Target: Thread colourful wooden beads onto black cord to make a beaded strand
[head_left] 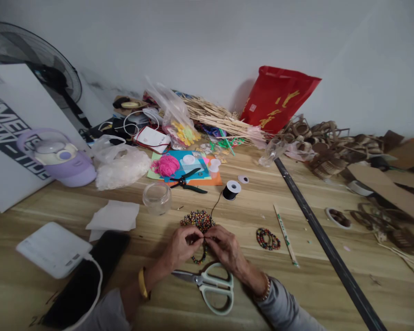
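Observation:
My left hand (182, 246) and my right hand (224, 246) meet above the wooden table (227, 285), fingers pinched together on a strand of coloured beads (199, 258) that hangs in a loop below them. A pile of loose beads (198, 219) lies just beyond the fingertips. A thin black cord runs from my hands up to a black spool (231, 189). Pale green scissors (209, 284) lie flat between my wrists. A finished bead bracelet (267, 239) rests to the right.
A clear jar (156, 198), black pliers (187, 182), pink yarn (166, 165) and white tissues (114, 216) lie beyond. A phone (86, 276) and white power bank (53, 249) sit left. A black rod (326, 248), chopstick sleeve (284, 235), red bag (278, 99) and woven cane pieces (331, 147) occupy the right.

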`<state>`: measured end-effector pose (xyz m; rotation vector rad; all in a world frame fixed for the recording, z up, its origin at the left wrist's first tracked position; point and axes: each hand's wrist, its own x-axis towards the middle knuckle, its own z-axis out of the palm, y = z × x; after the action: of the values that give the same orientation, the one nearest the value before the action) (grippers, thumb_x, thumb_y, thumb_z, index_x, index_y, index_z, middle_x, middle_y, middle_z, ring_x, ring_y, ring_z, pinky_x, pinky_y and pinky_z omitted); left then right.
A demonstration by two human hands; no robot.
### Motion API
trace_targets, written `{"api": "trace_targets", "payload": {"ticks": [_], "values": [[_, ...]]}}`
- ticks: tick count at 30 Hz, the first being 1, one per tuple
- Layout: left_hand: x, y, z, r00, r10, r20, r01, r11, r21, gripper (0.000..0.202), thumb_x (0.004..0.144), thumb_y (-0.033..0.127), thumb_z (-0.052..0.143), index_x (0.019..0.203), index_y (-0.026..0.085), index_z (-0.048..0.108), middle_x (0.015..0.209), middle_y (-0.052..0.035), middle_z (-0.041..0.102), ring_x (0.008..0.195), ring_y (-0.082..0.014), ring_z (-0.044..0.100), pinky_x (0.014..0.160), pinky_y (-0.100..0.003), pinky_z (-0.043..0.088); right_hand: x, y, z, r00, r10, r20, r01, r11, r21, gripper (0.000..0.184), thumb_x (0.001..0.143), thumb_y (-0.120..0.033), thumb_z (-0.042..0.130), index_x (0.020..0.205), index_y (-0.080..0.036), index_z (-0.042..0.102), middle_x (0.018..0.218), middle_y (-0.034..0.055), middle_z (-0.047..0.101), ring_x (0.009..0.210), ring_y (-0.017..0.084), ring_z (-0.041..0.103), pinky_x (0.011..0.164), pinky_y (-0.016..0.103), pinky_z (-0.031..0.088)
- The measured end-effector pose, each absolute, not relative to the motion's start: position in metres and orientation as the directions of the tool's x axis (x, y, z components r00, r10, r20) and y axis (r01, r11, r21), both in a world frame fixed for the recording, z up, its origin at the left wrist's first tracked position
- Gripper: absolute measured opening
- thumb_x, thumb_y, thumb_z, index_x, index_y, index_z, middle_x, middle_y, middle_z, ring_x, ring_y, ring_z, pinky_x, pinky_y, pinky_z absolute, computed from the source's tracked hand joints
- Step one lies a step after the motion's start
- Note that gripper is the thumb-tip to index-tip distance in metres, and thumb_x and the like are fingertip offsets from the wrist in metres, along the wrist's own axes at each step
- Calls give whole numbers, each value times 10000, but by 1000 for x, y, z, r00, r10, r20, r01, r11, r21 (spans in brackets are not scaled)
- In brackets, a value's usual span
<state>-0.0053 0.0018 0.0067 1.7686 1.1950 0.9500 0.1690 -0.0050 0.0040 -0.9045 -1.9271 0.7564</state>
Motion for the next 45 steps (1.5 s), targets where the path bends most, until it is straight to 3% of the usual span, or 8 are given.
{"api": "trace_targets", "payload": {"ticks": [13,26,35,41,45], "values": [[3,-5,1,193,950,244,414,-305,858,118,706,122,538,637,164,624,653,-32,657,627,-145,592,623,-237,474,165,-7,1,-315,821,477,343,567,-749,122,900,-239,506,852,-185,604,779,57,633,725,153,608,661,260,513],[1,-10,3,240,910,337,503,-413,759,127,792,141,522,756,174,639,751,-52,691,695,-156,631,682,-239,480,166,-7,4,-377,860,345,356,478,-803,157,931,-234,420,856,-178,546,765,31,561,696,138,537,628,227,457],[-1,-8,7,317,870,377,533,-492,688,169,815,136,482,691,163,593,693,-58,648,655,-157,600,639,-242,463,167,-5,0,-373,888,268,308,391,-867,164,916,-260,447,830,-168,552,746,22,554,685,133,522,618,219,432],[-2,-8,5,325,869,372,504,-493,710,167,808,138,466,684,157,576,677,-42,618,644,-154,573,626,-245,445,167,-6,1,-384,884,266,298,392,-870,155,918,-261,444,837,-171,540,762,23,549,703,134,514,641,225,417],[-2,-5,6,304,915,264,413,-377,829,155,815,186,483,708,147,589,694,-38,618,658,-149,568,640,-239,441,168,-6,4,-383,894,234,281,354,-892,187,924,-300,439,843,-170,545,756,22,539,693,134,502,630,229,406]]}}
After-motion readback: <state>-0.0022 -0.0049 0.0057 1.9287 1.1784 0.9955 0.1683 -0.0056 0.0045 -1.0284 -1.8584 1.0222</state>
